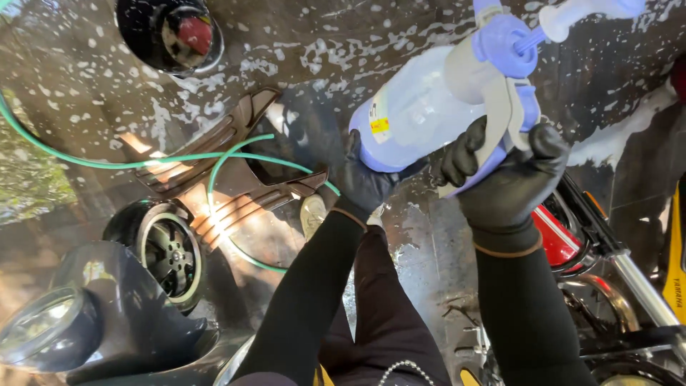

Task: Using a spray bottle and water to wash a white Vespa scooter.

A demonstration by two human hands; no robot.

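Both black-gloved hands hold a pale blue plastic sprayer [421, 107] above the wet, foam-flecked floor [343, 43]: left hand [364, 179] cups its rounded base, right hand [511, 179] grips the handle.

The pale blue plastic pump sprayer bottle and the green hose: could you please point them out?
pale blue plastic pump sprayer bottle [414, 107], head view, on its tank wall.
green hose [107, 163], head view, on its long stretch over the wet ground.

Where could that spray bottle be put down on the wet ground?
The foamy pavement between the dark tub and the spray bottle is bare, as is the wet strip right of the person's legs. It is crowded left, with green hose, brown panels and scooter wheel, and right, by the motorcycle.
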